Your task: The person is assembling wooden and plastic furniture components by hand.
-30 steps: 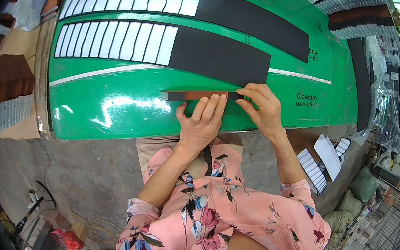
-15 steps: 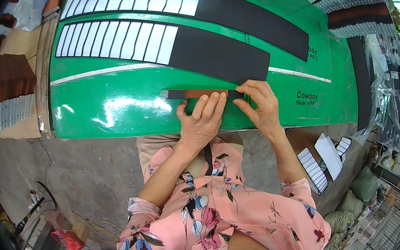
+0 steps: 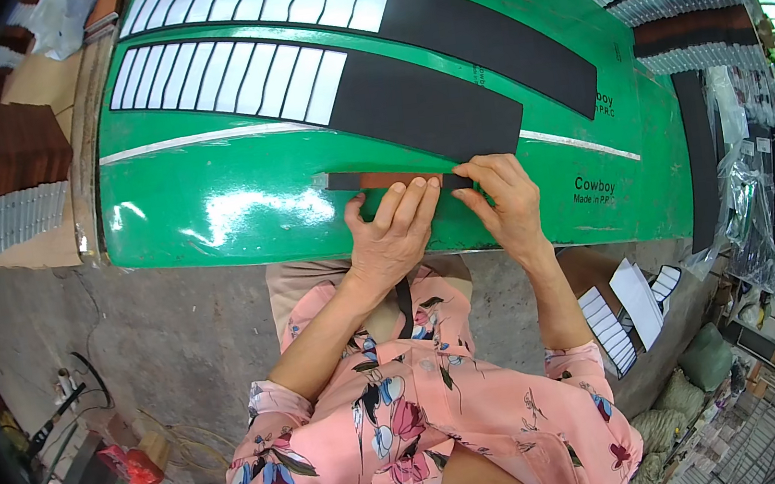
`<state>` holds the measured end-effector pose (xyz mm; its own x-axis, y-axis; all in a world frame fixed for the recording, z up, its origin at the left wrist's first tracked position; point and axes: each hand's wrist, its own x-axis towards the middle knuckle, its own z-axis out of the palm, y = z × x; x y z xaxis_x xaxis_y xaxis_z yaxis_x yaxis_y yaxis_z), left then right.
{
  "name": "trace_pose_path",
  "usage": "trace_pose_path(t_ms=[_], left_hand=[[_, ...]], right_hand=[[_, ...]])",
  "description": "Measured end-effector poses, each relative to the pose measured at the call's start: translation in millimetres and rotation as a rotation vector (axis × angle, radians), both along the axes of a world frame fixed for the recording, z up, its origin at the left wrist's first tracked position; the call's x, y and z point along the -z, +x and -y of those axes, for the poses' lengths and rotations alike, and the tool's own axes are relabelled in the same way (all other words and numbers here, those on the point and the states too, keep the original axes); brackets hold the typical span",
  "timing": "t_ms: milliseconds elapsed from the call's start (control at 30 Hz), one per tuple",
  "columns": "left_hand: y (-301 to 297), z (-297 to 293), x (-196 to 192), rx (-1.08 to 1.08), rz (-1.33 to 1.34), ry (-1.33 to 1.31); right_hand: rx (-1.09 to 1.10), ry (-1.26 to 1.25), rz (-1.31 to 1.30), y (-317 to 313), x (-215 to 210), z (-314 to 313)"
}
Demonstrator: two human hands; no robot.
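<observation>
A narrow reddish-brown strip [image 3: 374,180] with black stretches at both ends lies along the near part of the green table top, a small greyish tab [image 3: 319,182] at its left tip. My left hand [image 3: 395,234] rests on its middle with fingers stretched out, pressing it down. At the black right end, my right hand [image 3: 505,199] pinches between thumb and fingers. Part of the strip is hidden under the left fingertips. Just beyond, two long black foam-like strips [image 3: 444,109] [image 3: 499,47] lie side by side, their left portions covered with rows of white rectangular pieces [image 3: 224,78].
The green table [image 3: 205,177] has white lines across it. Stacks of brown and silvery pieces stand at left [image 3: 9,192] and far right [image 3: 687,2]. Clear plastic-wrapped goods [image 3: 750,197] sit beside the right edge. More white-and-black pieces [image 3: 608,326] lie lower right.
My right hand has shifted very slightly left along the strip's end. The left hand stays pressed in place.
</observation>
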<state>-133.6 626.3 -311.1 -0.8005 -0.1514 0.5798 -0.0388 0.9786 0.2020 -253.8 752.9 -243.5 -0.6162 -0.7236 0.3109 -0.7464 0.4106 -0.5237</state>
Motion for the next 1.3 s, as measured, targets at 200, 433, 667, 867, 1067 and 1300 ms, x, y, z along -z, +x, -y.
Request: trace_pose_path(t_ms=[200, 433, 667, 867, 1067, 1300], left_hand=[[-1, 1, -1, -0.003, -0.002, 0.002], [-2, -1, -3, -0.002, -0.021, 0.000], [1, 0, -2, 0.011, 0.020, 0.002], [-1, 1, -4, 0.010, -0.034, 0.005], [22, 20, -25, 0.122, -0.070, 0.099], [24, 65, -53, -0.111, 0.055, -0.094]], right_hand=[[0.013, -0.016, -0.062, 3, 0, 5], [0.043, -0.053, -0.189, 6, 6, 7], [0.078, -0.114, -0.149, 17, 24, -3], [0.067, -0.003, -0.300, 22, 21, -5], [0.069, -0.013, -0.140, 32, 27, -4], [0.069, -0.160, -0.163, 29, 31, -8]])
